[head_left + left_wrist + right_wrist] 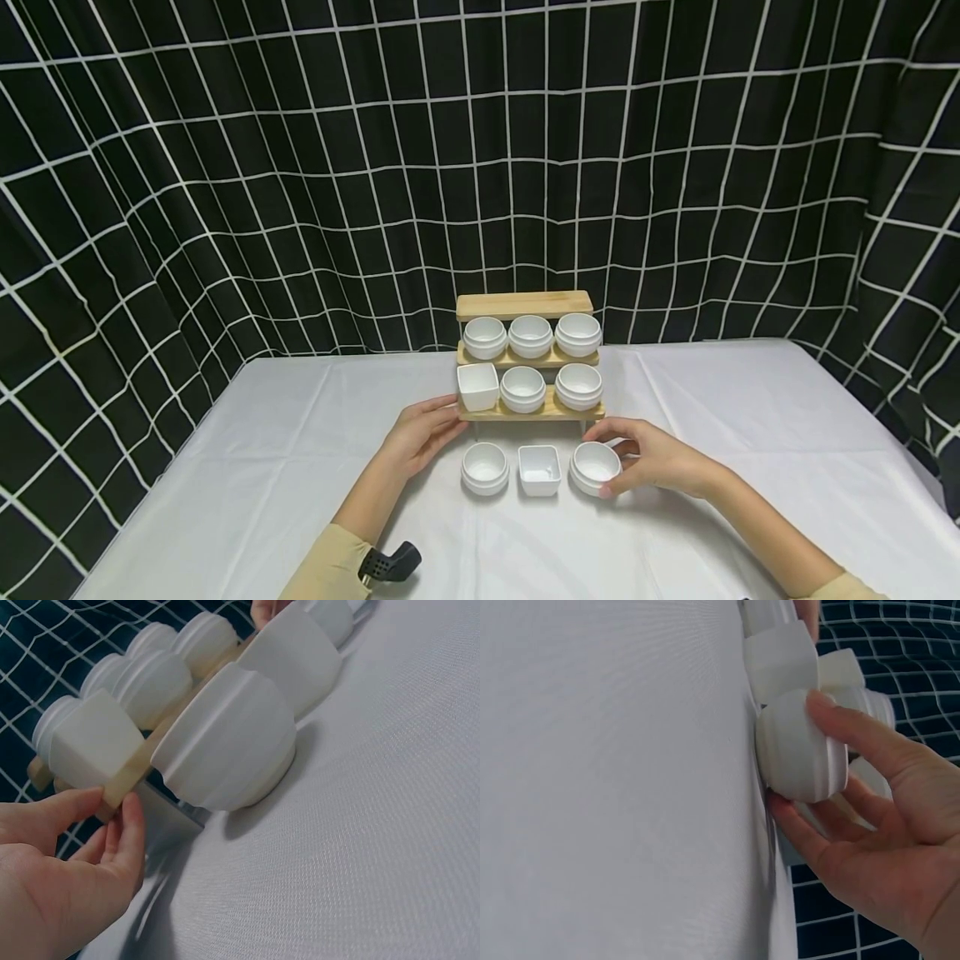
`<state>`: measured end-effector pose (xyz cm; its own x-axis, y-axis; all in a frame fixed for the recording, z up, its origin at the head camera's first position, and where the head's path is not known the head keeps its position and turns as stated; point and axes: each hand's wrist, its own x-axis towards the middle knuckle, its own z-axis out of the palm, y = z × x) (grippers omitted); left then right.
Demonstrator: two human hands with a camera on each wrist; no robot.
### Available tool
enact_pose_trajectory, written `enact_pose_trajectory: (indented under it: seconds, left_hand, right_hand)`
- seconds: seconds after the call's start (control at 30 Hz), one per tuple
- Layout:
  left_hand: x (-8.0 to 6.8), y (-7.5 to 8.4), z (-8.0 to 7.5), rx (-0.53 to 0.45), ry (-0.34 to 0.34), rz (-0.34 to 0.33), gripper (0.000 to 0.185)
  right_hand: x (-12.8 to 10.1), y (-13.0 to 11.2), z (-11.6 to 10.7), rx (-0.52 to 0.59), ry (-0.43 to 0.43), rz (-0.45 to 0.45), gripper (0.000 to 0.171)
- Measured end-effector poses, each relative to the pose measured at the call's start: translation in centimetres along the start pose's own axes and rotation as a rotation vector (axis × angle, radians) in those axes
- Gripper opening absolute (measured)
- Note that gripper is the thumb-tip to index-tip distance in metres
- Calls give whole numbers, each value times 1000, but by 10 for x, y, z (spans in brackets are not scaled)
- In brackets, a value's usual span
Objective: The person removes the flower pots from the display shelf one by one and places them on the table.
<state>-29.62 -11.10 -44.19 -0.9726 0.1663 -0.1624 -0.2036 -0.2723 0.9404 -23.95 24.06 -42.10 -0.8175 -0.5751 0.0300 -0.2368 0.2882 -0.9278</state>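
My left hand is at the left end of the lowest board of a wooden tiered stand, thumb and fingers pinching the board's end. The right hand grips a round white bowl at the right of the front row, thumb on its near side and fingers round the far side. In the right wrist view this bowl sits right at the cloth. To its left on the cloth are a square white bowl and another round white bowl.
On the stand's middle board are several round bowls. The lowest board carries a square bowl at the left and two round bowls. A white cloth covers the table. Behind hangs a black curtain with white grid lines.
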Motion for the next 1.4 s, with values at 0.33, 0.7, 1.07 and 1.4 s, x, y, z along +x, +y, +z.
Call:
enact_pose_trajectory:
  seconds: [0.33, 0.7, 1.07, 1.4]
  left_hand:
    - [0, 1, 1, -5, 8, -7, 43]
    - [0, 0, 1, 0, 10, -9, 43]
    - [-2, 1, 0, 4, 4, -1, 44]
    - [-3, 2, 2, 1, 8, -2, 45]
  right_hand:
    - [0, 2, 1, -22, 6, -7, 62]
    - [-1, 1, -2, -13, -18, -6, 64]
    - [-3, -5, -5, 15, -25, 2, 63]
    - [-4, -7, -9, -12, -6, -14, 60]
